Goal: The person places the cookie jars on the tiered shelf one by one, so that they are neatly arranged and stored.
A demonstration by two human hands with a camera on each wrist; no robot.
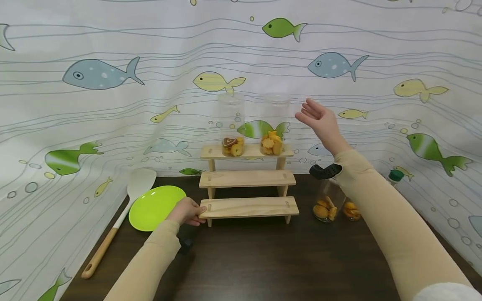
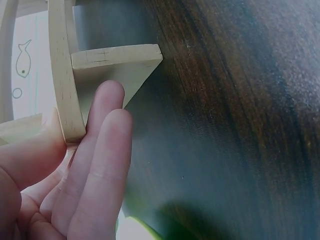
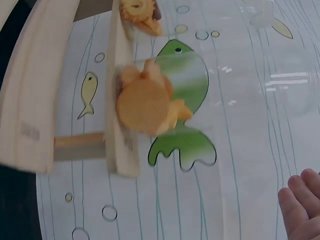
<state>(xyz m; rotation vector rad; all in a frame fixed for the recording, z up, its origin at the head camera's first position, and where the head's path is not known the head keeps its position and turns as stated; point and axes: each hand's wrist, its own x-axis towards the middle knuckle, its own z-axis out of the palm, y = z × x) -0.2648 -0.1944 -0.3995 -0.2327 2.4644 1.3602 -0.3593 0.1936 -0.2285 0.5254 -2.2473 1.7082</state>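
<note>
Far left, spatula (image 1: 113, 234) lies on the table (image 1: 256, 259) by green plate (image 1: 156, 205); plate sits right behind the left hand, so an outward elbow or wrist swing could shove it into the spatula.

Left hand (image 1: 186, 211): grip clamped on the left end of the lowest step of the wooden stand (image 1: 247, 179), thumb above, fingers below. Main risk here, I'd say: a pull or lift at that one corner could skew or tip the stand, and the load is all up top.

Stand is upright on the table, three steps. Top step carries left jar (image 1: 231, 119) and right jar (image 1: 276, 117), both upright, apart, cookies at the bottom. Tall clear walls on a narrow plank; any jolt through the stand could make them rock or slide off. Lids: can't tell. Right jar is nearer its plank end, so probably more exposed.

Right hand (image 1: 320, 121): grip apart, fingers extended, holding nothing, just beside the right jar and not touching. A careless sideways sweep could knock that jar over; clear walls make its edge easy to misjudge.

Far right, front jar (image 1: 330, 188) and partly hidden rear jar (image 1: 347, 202) stand on the table under the right forearm; dropping the wrist or its black strap (image 1: 325, 171) could clip them.
</note>
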